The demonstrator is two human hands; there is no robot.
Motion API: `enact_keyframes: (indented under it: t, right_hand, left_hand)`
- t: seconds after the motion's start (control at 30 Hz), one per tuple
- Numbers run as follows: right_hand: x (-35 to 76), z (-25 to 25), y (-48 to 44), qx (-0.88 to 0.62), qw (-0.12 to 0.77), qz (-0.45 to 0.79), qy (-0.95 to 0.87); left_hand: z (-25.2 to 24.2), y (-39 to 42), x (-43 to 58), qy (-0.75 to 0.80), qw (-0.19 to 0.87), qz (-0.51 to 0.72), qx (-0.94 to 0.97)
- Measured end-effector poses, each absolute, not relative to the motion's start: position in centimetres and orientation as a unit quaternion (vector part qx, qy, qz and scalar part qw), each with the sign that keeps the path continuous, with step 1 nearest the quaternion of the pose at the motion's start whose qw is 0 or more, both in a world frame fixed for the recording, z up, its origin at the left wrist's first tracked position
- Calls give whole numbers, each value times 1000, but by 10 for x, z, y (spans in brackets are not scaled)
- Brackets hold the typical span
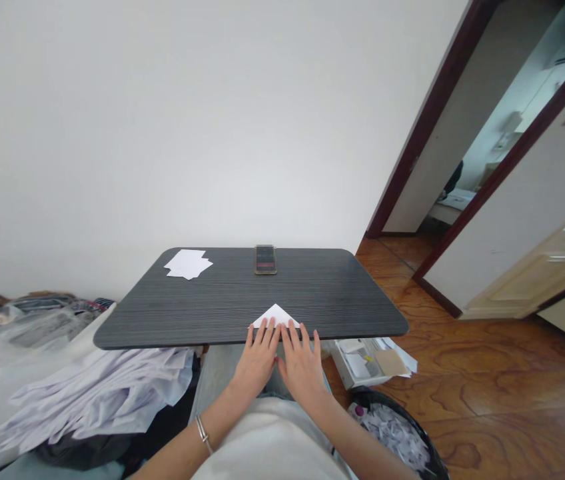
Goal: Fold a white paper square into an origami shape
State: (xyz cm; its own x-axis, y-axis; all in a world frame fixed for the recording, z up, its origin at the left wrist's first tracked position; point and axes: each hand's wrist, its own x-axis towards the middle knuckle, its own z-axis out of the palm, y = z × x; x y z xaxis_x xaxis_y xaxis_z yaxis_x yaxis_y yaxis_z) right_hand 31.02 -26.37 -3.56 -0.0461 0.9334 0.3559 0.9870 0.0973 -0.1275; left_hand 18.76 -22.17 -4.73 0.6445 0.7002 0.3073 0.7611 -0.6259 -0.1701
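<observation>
A white sheet of paper (pixel 276 312), folded into a triangle, lies flat at the front edge of the dark table (pixel 212 300), its point facing away from me. My left hand (pixel 256 357) rests with stretched fingers on the near left part of the paper. Beside it, my right hand (pixel 301 363) presses its extended fingertips along the near right part. The two hands almost meet at the index fingers. The fingers cover part of the paper's near edge.
Several white paper pieces (pixel 188 264) lie at the table's back left. A phone (pixel 265 260) is at the back middle. Folded white cloth (pixel 107 393) sits below left. On the wooden floor to the right are a box of papers (pixel 357 367) and a black-lined bin (pixel 397 433) of scraps.
</observation>
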Motion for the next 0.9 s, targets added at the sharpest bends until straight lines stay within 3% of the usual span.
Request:
enact_keyframes:
  t: [0.9]
  right_hand:
    - [318,-42,-264,-637,157,-63,-752]
  left_hand:
    - [-45,-222,184,-419,125,-114,-892]
